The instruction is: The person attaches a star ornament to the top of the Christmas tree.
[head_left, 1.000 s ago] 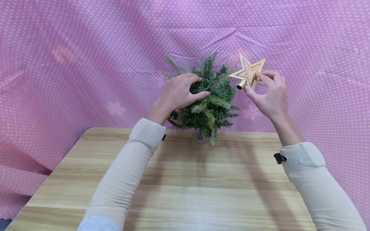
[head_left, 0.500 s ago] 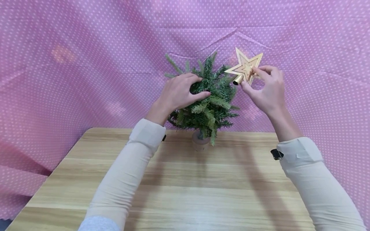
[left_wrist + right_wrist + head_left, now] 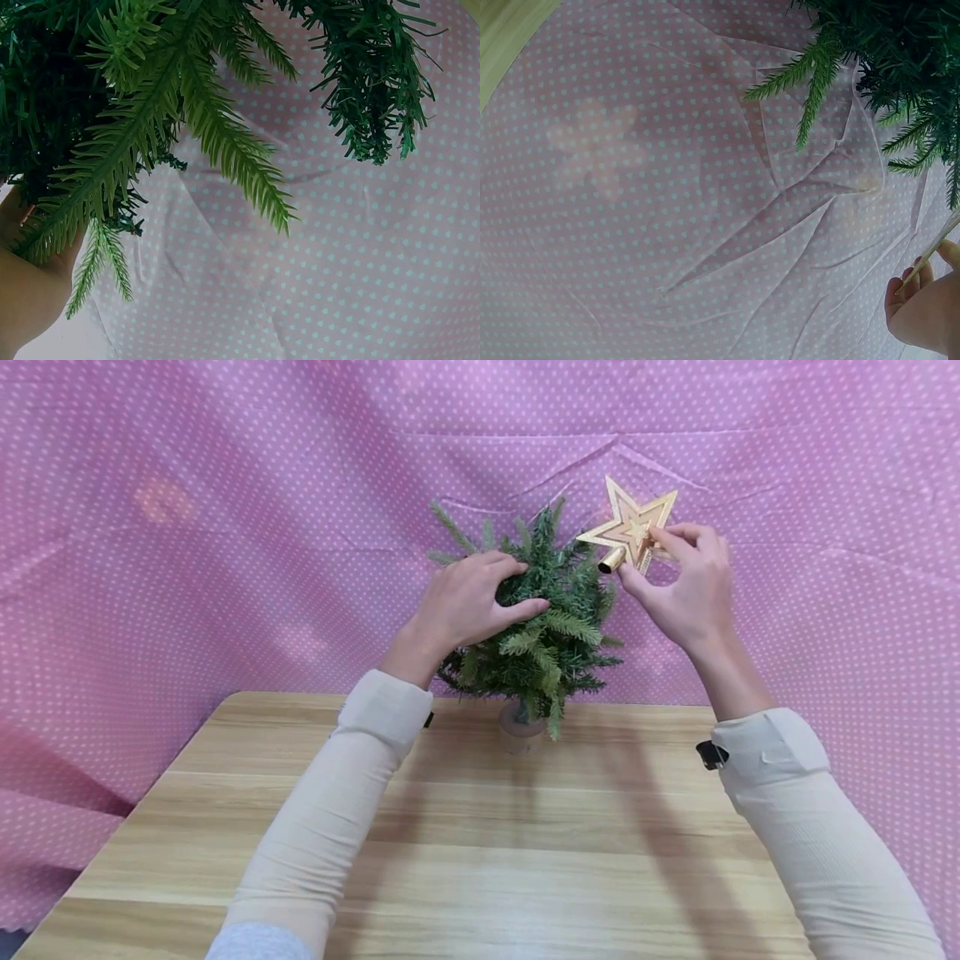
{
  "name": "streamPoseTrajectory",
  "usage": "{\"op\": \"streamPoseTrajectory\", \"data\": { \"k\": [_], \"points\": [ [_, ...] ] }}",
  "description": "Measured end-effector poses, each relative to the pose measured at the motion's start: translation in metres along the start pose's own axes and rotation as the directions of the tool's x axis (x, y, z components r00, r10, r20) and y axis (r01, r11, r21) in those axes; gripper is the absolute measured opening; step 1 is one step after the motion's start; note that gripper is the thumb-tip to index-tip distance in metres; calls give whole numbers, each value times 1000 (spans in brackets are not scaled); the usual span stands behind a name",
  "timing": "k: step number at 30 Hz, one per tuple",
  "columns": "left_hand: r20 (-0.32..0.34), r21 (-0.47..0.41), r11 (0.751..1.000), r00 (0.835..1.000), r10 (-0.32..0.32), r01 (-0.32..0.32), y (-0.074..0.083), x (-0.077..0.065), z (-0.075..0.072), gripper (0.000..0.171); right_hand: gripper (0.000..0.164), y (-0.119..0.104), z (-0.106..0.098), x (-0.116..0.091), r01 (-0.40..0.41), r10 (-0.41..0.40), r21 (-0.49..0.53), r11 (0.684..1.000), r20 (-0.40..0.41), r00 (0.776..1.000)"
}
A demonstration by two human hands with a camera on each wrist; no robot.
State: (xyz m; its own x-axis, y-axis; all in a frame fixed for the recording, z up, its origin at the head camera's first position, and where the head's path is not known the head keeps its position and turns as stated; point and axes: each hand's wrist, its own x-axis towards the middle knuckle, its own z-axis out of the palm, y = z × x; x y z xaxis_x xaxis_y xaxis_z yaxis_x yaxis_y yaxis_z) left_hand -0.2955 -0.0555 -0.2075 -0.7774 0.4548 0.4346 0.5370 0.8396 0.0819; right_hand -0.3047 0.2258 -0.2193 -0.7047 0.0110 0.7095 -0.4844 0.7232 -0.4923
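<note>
A small artificial Christmas tree (image 3: 562,647) stands upright near the table's far edge. My left hand (image 3: 472,597) grips its upper left side, thumb in front and the other fingers partly hidden among the needles. In the left wrist view, a light green branch (image 3: 127,146) crosses over that hand (image 3: 34,292). My right hand (image 3: 690,589) pinches a gold star tree topper (image 3: 636,529) by its right and lower part. The star is held up at the right of the treetop, its short tube socket (image 3: 613,558) tilted down to the left. The right wrist view shows the star edge-on.
A pale round base (image 3: 521,731) carries the tree on the light wood table (image 3: 480,877). Behind the table hangs a pink polka-dot cloth (image 3: 225,510), close behind the tree and hands. Both forearms reach over the table, with a small black device (image 3: 711,755) at the right wrist.
My right hand has brought the star up and to the left, nearer the treetop. My left hand stays in place on the tree.
</note>
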Motion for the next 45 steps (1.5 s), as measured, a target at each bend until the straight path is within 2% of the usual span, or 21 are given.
{"op": "streamPoseTrajectory", "data": {
  "k": [21, 29, 45],
  "points": [
    [10, 12, 1000, 1000, 3, -4, 1, 1, -1, 73, 64, -19, 7, 19, 14, -12, -46, 999, 41, 999],
    [11, 17, 1000, 1000, 1, -1, 2, 0, 1, 73, 61, -25, 12, 24, 50, -47, -88, 995, 37, 998],
    [4, 24, 1000, 1000, 7, -7, 0, 1, 1, 72, 63, -35, 13, 35, -24, 32, -130, 991, 60, 998]
  ]
}}
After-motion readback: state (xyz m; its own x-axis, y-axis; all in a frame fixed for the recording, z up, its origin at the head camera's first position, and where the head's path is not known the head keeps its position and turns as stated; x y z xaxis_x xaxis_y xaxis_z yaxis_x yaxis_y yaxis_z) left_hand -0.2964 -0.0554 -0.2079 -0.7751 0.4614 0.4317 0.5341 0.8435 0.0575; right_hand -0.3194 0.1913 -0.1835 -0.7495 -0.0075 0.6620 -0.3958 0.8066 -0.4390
